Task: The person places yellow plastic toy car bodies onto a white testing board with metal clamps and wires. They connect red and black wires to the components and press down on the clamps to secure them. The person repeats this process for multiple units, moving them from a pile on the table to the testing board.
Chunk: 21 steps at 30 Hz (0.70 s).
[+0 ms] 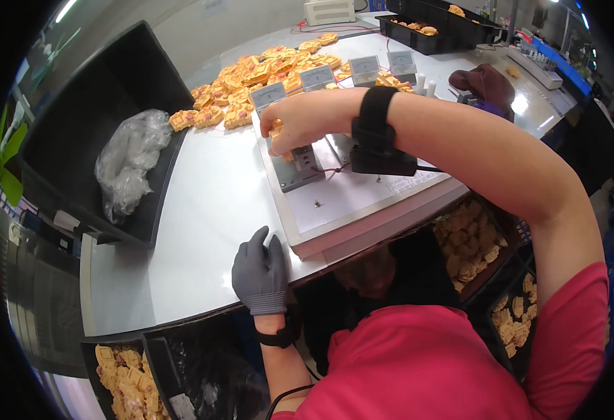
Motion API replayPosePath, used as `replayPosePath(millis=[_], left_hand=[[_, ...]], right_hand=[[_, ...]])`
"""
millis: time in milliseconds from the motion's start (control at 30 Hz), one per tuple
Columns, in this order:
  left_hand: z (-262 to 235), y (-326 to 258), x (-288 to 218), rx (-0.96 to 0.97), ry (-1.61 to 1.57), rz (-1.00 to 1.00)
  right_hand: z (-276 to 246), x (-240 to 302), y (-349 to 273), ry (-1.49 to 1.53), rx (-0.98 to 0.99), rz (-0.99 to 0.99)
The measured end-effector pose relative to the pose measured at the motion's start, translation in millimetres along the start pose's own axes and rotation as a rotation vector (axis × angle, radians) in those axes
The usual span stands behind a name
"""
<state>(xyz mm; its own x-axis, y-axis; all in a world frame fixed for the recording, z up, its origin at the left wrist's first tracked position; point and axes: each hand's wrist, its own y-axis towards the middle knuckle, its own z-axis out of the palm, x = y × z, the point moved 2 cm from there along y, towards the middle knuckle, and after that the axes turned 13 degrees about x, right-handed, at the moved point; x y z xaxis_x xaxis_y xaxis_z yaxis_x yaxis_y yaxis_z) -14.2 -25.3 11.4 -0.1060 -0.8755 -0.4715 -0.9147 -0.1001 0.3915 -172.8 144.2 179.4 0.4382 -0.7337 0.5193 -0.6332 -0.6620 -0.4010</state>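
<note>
My right hand (pixel 302 120), bare and with a black wrist strap (pixel 377 129), reaches across a flat white test box (pixel 342 204). Its curled fingers grip a yellow-orange moulded plastic piece (pixel 277 130) at a grey metal block (pixel 305 160) on the box; the hand hides much of the piece. Several analog panel meters stand along the box's far side, among them a left one (pixel 268 95) and a right one (pixel 401 64). My left hand (pixel 260 274), in a grey glove, lies on the white table (pixel 202 210) beside the box's near left corner, fingers extended and holding nothing.
Yellow-orange pieces form a pile (pixel 258 70) behind the box. To the left, a tilted black bin (pixel 76 119) holds a clear plastic bag (pixel 133 162). A black tray (pixel 433 40) and dark cloth (pixel 485 84) lie at back right. Crates of yellow pieces (pixel 128 381) sit below the table edge.
</note>
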Motion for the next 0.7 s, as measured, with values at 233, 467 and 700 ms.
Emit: replayPosePath(millis=[233, 467, 700], left_hand=[[2, 0, 3, -0.015, -0.099, -0.009], [3, -2, 2, 0.039, -0.094, -0.075], [3, -2, 6, 0.031, -0.055, -0.066]], right_hand=[[-12, -2, 13, -0.129, 0.015, 0.003], [1, 7, -28, -0.347, -0.341, -0.072], [-8, 21, -62, -0.539, -0.467, -0.073]])
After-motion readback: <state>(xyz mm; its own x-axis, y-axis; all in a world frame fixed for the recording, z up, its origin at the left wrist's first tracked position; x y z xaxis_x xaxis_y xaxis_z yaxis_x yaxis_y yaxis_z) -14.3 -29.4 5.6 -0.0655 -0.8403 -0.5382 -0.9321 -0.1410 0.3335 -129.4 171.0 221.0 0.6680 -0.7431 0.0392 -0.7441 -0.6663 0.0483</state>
